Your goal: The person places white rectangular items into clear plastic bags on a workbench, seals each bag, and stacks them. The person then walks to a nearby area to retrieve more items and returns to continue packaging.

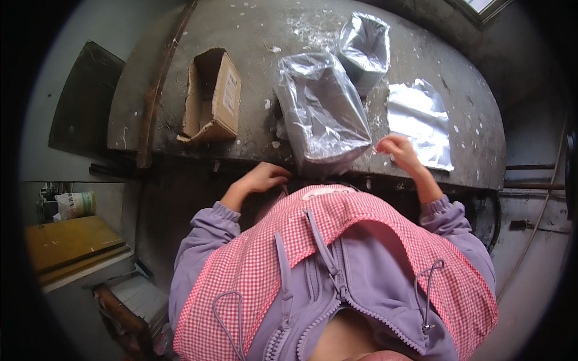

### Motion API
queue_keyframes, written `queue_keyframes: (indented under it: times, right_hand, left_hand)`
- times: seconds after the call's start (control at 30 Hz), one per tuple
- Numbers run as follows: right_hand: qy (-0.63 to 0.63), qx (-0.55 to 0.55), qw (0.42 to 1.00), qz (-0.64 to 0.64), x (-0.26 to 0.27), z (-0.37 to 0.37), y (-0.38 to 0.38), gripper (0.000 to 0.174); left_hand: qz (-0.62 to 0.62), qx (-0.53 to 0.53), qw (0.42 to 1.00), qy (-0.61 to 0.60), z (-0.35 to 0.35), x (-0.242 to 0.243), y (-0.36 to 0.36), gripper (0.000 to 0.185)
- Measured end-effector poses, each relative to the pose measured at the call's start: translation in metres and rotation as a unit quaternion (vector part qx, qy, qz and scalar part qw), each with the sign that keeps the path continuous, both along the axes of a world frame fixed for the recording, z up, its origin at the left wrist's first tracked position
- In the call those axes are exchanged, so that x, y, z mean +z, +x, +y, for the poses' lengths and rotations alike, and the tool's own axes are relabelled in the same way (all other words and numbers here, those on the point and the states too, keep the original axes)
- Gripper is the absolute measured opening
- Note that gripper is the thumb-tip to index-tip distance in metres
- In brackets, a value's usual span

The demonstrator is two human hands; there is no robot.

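Observation:
Before me stands a large container lined with a clear plastic bag (323, 113), close to the edge of the grey worktable (257, 27). My left hand (266, 177) is at the table edge, just left of this container, its fingertips partly hidden; whether it holds anything does not show. At the container's near right corner is my right hand (393, 149), fingers bent together, with a small whitish bit by the fingertips that I cannot make out. A stack of flat clear plastic bags (420, 122) lies beside that hand. Behind the large container stands a smaller one, also bag-lined (365, 49).
An open cardboard box (228, 99) with a printed label stands left on the table. Further left, a rusty metal bar (151, 104) crosses the tabletop. A yellow-brown board (72, 243) lies low at left, with a plastic bag (76, 205) behind it.

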State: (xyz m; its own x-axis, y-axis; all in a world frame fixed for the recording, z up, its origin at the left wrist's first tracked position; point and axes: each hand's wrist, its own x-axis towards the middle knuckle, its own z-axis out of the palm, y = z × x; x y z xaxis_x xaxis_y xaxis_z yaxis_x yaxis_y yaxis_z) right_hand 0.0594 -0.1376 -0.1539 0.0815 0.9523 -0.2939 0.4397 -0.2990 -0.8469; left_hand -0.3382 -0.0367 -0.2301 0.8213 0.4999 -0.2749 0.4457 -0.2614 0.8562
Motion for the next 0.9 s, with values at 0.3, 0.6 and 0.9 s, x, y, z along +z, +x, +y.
queue_keyframes:
  times: [0.3, 0.6, 0.9]
  right_hand:
    - [0.081, 0.399, 0.8, -0.44, 0.024, 0.155, -0.121, 0.051]
    - [-0.149, 0.434, 0.767, -0.449, -0.092, 0.177, -0.139, 0.089]
    - [0.318, 0.278, 0.898, -0.122, 0.011, 0.165, -0.071, 0.027]
  left_hand:
    - [-0.125, 0.22, 0.915, 0.314, 0.189, 0.079, 0.126, 0.048]
    - [-0.04, 0.153, 0.986, 0.047, 0.262, 0.034, 0.149, 0.055]
    - [-0.218, 0.171, 0.87, -0.409, 0.251, -0.015, 0.122, 0.09]
